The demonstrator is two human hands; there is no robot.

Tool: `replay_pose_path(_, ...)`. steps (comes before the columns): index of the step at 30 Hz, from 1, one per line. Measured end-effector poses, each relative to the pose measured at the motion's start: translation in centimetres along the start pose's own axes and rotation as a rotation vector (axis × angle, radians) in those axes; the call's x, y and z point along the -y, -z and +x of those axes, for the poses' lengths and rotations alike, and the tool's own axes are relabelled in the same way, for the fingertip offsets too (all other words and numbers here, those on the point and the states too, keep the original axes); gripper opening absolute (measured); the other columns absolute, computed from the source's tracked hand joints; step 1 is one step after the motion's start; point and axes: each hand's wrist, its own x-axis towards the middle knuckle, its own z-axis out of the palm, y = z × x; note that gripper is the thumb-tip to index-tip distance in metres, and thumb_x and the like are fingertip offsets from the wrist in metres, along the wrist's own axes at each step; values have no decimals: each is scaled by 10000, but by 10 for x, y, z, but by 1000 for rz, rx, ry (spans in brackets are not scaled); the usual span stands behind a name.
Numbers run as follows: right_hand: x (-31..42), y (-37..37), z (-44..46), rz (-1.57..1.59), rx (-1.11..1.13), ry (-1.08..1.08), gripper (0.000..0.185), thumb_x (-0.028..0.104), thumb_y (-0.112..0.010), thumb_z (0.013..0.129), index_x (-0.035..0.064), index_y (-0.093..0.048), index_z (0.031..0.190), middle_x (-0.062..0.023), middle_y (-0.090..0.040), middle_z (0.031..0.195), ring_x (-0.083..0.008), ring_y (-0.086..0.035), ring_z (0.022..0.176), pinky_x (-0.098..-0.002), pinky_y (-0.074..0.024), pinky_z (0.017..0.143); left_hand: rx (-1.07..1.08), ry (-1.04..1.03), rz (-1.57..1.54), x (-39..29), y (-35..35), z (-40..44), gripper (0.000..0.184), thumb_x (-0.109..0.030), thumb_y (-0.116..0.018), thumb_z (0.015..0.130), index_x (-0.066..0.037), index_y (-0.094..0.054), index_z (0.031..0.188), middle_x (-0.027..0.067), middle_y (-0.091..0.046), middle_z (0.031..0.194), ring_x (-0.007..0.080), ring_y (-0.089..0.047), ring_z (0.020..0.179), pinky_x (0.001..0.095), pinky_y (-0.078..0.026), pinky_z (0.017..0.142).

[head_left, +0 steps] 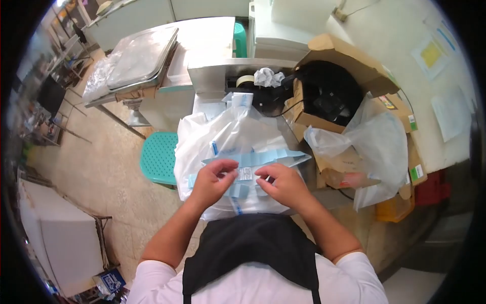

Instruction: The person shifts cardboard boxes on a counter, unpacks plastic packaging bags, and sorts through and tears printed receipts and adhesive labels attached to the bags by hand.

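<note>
My left hand (215, 181) and my right hand (282, 184) face each other over a white plastic bag (198, 142). Both have curled fingers, thumb close to forefinger; whatever lies between the fingertips is too small to make out. In the gap between them shows a small whitish piece with dark print (245, 174). Under and around the hands lie light blue folded pieces that look like thin card or film; a long blue strip (263, 156) runs just beyond the fingers. A shorter blue piece (237, 191) lies nearer my body.
To the right, an open cardboard box (304, 109) holds something black, with a clear plastic bag (382, 149) beside it. A tape roll (245, 80) and crumpled white paper (268, 77) sit behind. At left stand a green stool (159, 157) and a table with metal trays (144, 55).
</note>
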Motion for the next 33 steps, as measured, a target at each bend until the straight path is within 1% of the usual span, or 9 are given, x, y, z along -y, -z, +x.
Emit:
replay_pose_path(2, -14, -10, 0, -84, 49, 7, 270, 236, -741, 844, 74, -721, 1059, -109, -702, 950, -274, -682, 826, -377, -540, 739, 96, -124, 328, 1, 8, -8, 358, -151, -802, 807, -56, -702, 1138, 103, -709, 1099, 239, -680, 1003, 354, -537, 888)
replay_pose_path(6, -24, -34, -2, -282, 103, 70, 312, 287, -773, 806, 102, -716, 1051, -104, -670, 1010, -282, -661, 913, -410, -537, 770, -114, -233, 660, 27, 36, -25, 359, -132, -792, 794, -70, -703, 1136, 114, -708, 1108, 261, -687, 980, 366, -552, 864)
replay_pose_path(9, -14, -59, 12, -461, 127, 238, 300, 305, -790, 778, 115, -708, 994, -107, -640, 1039, -297, -646, 967, -439, -534, 782, -390, 132, 189, 50, 68, -31, 318, -151, -758, 848, -22, -684, 1129, 117, -709, 1004, 198, -680, 839, 318, -546, 742)
replay_pose_path(12, -14, -79, 29, -603, 193, 336, 277, 292, -803, 757, 115, -695, 940, -107, -635, 998, -302, -642, 933, -450, -531, 766, -404, 192, 44, 56, 91, -37, 288, -174, -736, 891, 16, -680, 1101, 89, -696, 892, 127, -643, 745, 278, -519, 670)
replay_pose_path(20, -12, -68, 39, -202, 206, 186, 133, 207, -746, 796, 113, -698, 877, -79, -671, 894, -326, -654, 891, -445, -529, 756, -106, 669, -302, 55, 73, -71, 324, -352, -645, 959, -44, -696, 1045, 28, -675, 800, 108, -627, 645, 240, -456, 564)
replay_pose_path(24, -13, -67, 40, -222, 180, 246, 110, 191, -732, 804, 114, -708, 879, -87, -677, 891, -338, -654, 878, -449, -527, 746, -115, 372, -113, 64, 58, -72, 280, -215, -726, 891, -50, -694, 1115, 39, -691, 881, 91, -605, 738, 265, -489, 628)
replay_pose_path(28, -4, -74, 32, -230, 180, 262, 167, 252, -737, 840, 99, -712, 902, -94, -673, 867, -289, -676, 826, -432, -532, 729, -19, 309, 284, 41, 57, -69, 287, -75, -739, 817, -40, -697, 1099, 33, -699, 913, 101, -622, 803, 281, -510, 690)
replay_pose_path(30, 8, -69, 32, -9, 376, -29, 262, 330, -707, 897, 69, -701, 877, -87, -681, 865, -241, -675, 792, -389, -531, 702, -135, 261, 239, 36, 48, -63, 289, -10, -740, 752, -50, -710, 1037, 39, -705, 914, 141, -652, 828, 304, -526, 720)
replay_pose_path(33, 19, -63, 34, 676, 471, -470, 406, 455, -607, 993, 60, -695, 955, -46, -686, 881, -143, -640, 753, -287, -505, 661, -209, -367, 456, -7, 38, -55, 308, 50, -722, 638, -72, -711, 920, 70, -716, 942, 239, -684, 887, 346, -540, 773)
